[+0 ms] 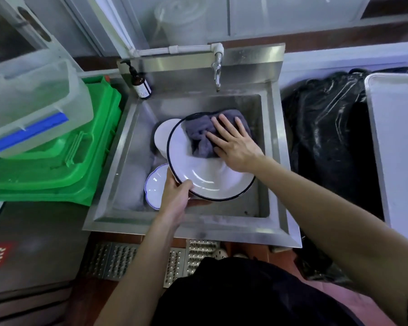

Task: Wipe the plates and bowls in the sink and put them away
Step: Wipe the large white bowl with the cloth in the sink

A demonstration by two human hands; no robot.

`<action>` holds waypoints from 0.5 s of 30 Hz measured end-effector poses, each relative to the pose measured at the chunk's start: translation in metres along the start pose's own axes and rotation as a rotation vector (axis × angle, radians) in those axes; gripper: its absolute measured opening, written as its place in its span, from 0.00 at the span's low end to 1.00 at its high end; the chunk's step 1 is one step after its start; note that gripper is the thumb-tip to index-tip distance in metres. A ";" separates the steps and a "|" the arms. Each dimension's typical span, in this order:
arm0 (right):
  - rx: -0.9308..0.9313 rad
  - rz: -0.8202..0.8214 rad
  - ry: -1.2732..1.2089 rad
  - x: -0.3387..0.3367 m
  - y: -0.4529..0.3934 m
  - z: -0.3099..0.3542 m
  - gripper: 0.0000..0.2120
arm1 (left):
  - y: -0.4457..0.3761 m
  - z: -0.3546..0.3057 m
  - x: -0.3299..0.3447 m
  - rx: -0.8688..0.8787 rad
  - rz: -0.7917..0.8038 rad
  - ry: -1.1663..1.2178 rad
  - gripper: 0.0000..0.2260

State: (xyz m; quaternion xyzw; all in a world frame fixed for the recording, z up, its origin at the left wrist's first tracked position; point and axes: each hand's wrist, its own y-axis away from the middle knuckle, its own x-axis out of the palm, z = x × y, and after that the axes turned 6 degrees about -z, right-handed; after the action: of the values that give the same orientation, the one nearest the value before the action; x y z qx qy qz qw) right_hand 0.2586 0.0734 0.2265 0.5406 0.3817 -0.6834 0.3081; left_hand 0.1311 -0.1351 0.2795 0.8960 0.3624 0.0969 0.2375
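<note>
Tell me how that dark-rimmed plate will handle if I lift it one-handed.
The dark-rimmed plate is probably rigid and breakable: it looks like glazed ceramic. Its glossy surface may be slippery, and the left hand grips only the near rim. It is wide, so it could tip once the right hand lifts the grey cloth.

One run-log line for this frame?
step: wiping | left hand: holds plate rim | right hand: presses cloth on plate | sink: more dishes waiting

Steel sink (pixel 275 161): white bowl (pixel 164 135) seen in basin left of tap (pixel 217 69); scalloped plate (pixel 154 189) nearer; brown bottle (pixel 140 84) on back-left rim.
</note>
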 end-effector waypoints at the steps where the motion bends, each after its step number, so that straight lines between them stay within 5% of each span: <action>1: -0.017 -0.018 -0.064 -0.002 -0.012 0.017 0.29 | 0.001 -0.003 0.001 0.000 0.004 0.023 0.25; 6: -0.112 0.111 -0.386 -0.008 -0.016 0.085 0.31 | -0.012 -0.019 -0.009 0.015 -0.069 0.132 0.27; 10: -0.186 0.316 -0.376 -0.033 0.015 0.053 0.23 | -0.030 -0.020 -0.041 0.000 -0.140 0.136 0.26; 15: -0.162 0.326 -0.409 -0.035 0.043 0.047 0.21 | -0.047 -0.018 -0.061 0.007 -0.158 0.056 0.25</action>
State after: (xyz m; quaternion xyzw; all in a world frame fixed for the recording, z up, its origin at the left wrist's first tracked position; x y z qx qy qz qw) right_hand 0.2784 0.0113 0.2580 0.4195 0.2729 -0.6871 0.5268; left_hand 0.0523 -0.1418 0.2720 0.8624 0.4388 0.1017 0.2311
